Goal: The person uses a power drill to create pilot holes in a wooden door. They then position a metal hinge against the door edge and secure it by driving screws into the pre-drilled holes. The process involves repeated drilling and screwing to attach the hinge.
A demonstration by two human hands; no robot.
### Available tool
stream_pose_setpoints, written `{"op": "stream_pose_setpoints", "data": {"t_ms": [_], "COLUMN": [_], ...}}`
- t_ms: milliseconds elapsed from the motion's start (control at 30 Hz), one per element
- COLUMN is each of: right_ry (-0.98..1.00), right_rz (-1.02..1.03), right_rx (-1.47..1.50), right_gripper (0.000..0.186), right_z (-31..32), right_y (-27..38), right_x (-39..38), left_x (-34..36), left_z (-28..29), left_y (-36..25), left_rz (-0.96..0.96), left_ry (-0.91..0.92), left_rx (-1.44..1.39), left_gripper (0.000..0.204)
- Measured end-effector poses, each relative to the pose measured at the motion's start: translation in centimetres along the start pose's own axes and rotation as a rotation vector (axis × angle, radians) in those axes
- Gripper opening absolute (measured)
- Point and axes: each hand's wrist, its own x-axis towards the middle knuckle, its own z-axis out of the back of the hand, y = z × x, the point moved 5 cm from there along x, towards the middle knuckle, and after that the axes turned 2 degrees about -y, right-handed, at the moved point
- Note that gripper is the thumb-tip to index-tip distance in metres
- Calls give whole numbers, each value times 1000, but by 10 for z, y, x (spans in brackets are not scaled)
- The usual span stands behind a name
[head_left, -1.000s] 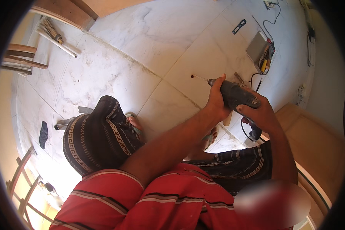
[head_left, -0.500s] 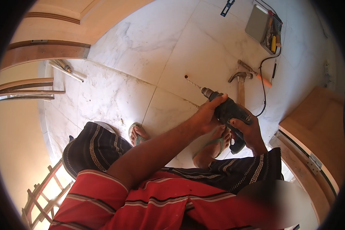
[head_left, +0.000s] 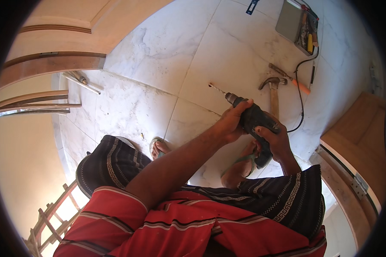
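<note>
My left hand (head_left: 233, 120) is closed round the front of a black power drill (head_left: 256, 118), just behind its chuck. My right hand (head_left: 273, 141) grips the drill's rear and handle. The long spiral bit (head_left: 218, 89) points away from me, with its tip at a small dark hole (head_left: 210, 85) in the marble-look floor tile; I cannot tell whether it is inside. A claw hammer (head_left: 273, 98) and an orange-handled chisel (head_left: 301, 85) lie right of the drill, beside the black cord (head_left: 301, 103).
A metal tool tray (head_left: 288, 25) and small level (head_left: 251, 7) lie ahead. Wooden panels (head_left: 60, 21) are at upper left, rods (head_left: 88, 87) below them. A wooden door (head_left: 356, 137) with a hinge is at right. My sandalled feet (head_left: 158, 147) are below.
The view has shifted, bringing the hammer, chisel and both feet into clearer sight. The drill and both hands sit a little lower in the picture than a second ago, still gripped alike.
</note>
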Motion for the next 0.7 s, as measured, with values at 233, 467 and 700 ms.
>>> {"op": "stream_pose_setpoints", "data": {"t_ms": [233, 467, 700], "right_ry": [1, -10, -18], "right_rz": [-2, -18, -20], "right_rx": [1, -11, -8], "right_gripper": [54, 57, 59], "right_z": [-1, -4, -1], "right_y": [-5, -9, -14], "right_x": [-4, -2, -2], "left_x": [-3, -4, -3], "left_z": [1, 4, 6], "left_y": [3, -1, -1], "left_rz": [14, 7, 11], "left_ry": [-36, -26, -23], "left_rx": [24, 34, 48], "left_gripper": [46, 46, 46]}}
